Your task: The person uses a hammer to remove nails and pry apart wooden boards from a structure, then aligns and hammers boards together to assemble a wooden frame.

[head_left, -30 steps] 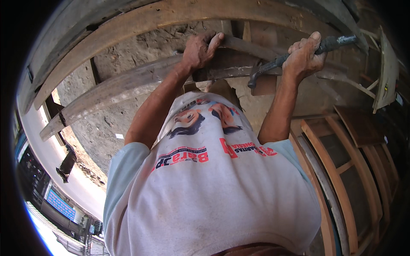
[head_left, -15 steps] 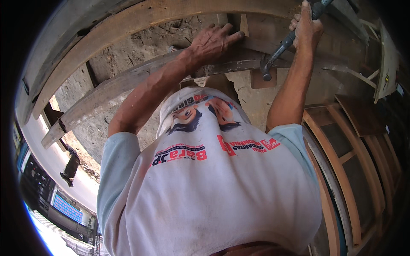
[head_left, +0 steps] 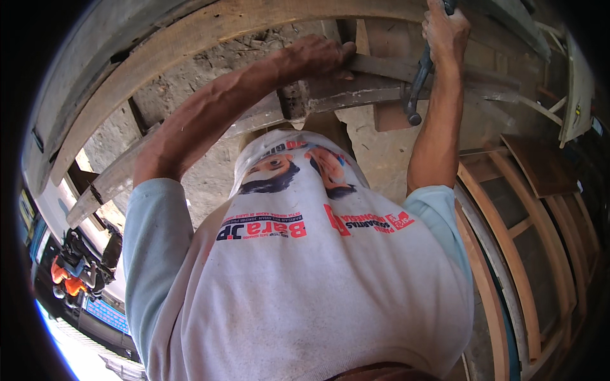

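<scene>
My right hand (head_left: 446,35) is wrapped round the dark handle of a hammer (head_left: 419,82). The hammer's metal head hangs down beside my right forearm. My left hand (head_left: 318,56) is closed at the end of a wooden board (head_left: 387,67), with the thumb on its upper side and fingertips showing below. That board runs rightward behind the hammer and looks smeared at its far end. Under it lies a worn wooden beam (head_left: 356,96), just in front of my body. Part of the beam is hidden by my left forearm.
A long curved-looking timber (head_left: 210,28) crosses the far side, above rough, littered ground (head_left: 171,82). Wooden frames with dark panels (head_left: 524,254) lean at the right, beside a brown board (head_left: 540,165). On the street at the left is a person in orange (head_left: 68,276) by a motorbike.
My left hand has gone from lying spread to closing on the board's end, and its forearm has swung outward. The hammer has shifted slightly right. A person in orange has appeared at left.
</scene>
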A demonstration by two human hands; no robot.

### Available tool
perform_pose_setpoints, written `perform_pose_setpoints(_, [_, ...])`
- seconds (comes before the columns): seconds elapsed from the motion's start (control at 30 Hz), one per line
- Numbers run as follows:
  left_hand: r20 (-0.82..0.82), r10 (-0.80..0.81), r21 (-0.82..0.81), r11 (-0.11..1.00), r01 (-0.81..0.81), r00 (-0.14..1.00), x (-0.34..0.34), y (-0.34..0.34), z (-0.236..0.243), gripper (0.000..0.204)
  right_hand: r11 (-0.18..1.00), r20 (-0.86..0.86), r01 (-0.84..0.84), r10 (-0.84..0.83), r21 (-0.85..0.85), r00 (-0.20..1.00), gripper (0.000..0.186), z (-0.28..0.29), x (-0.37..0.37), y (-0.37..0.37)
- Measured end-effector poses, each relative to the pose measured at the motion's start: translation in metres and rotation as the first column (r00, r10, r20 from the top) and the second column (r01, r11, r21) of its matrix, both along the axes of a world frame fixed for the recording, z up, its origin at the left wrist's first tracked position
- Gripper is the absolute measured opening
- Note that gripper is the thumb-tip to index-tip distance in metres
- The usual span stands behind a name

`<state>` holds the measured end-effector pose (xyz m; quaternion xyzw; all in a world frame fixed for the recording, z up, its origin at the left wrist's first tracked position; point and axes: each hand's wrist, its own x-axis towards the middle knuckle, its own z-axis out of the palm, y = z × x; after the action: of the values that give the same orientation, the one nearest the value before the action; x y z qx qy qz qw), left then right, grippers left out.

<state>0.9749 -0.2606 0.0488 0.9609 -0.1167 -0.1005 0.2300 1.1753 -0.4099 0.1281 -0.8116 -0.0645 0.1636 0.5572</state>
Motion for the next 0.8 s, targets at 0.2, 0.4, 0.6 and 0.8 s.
perform_pose_setpoints(0.2, [-0.096,0.016,0.002,1.000,-0.016,0.995,-0.001,-0.004,-0.002,0.053,0.927,0.163,0.160,-0.226,0.338,0.960,0.037,0.032,-0.044,-0.054])
perform_pose_setpoints(0.4, [-0.143,0.049,0.022,0.999,-0.046,0.989,-0.002,-0.006,0.012,0.051,0.932,0.043,0.152,-0.175,0.330,0.984,0.036,0.029,-0.028,-0.056])
perform_pose_setpoints(0.6, [-0.120,0.042,-0.033,0.998,-0.046,0.992,0.000,-0.004,0.013,0.049,0.998,-0.089,-0.032,0.037,0.062,0.995,0.041,-0.001,0.014,-0.005])
perform_pose_setpoints(0.8, [-0.149,0.037,-0.050,0.998,-0.045,0.988,0.001,-0.003,0.009,0.045,0.992,0.046,0.032,-0.038,0.124,0.998,0.037,0.005,-0.004,-0.011])
